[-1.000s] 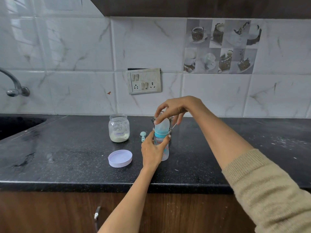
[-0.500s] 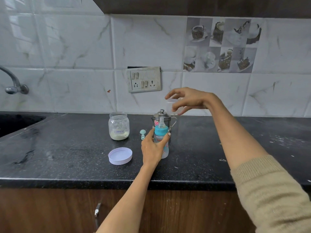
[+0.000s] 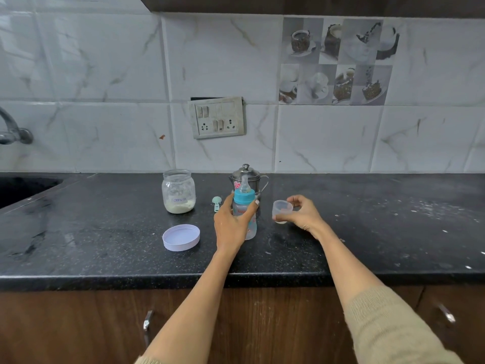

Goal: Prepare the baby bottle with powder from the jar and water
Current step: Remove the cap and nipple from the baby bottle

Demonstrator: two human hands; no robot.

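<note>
2 hands are at work over the counter. The left hand (image 3: pixel 231 227) wraps its fingers and thumb round the clear plastic baby bottle with the blue collar and silicone teat (image 3: pixel 245 211), holding it upright on the speckled black stone counter (image 3: pixel 367 232). The right hand (image 3: pixel 301 212) pinches the small translucent dome cap (image 3: pixel 282 210) and has it low, just beside the bottle on the right, at or touching the counter; 1 second ago that cap sat over the teat under the same fingers, and half a second ago it was lifted high and clear. So the cap has come off and is being set aside, which leaves the teat bare but the blue collar on. My judgement is that the collar must be unscrewed next before any powder or water can go in, so the task is at an early stage. Behind the bottle stands a small lidded steel pot with a handle (image 3: pixel 248 176), probably the water. To the left lies a small pale green scoop (image 3: pixel 216 202), then the open glass jar of cream powder with a paper label (image 3: pixel 179 191), its round lilac lid (image 3: pixel 181 237) lying upturned nearer the edge. A tap (image 3: pixel 13 130) shows at far left.
</note>
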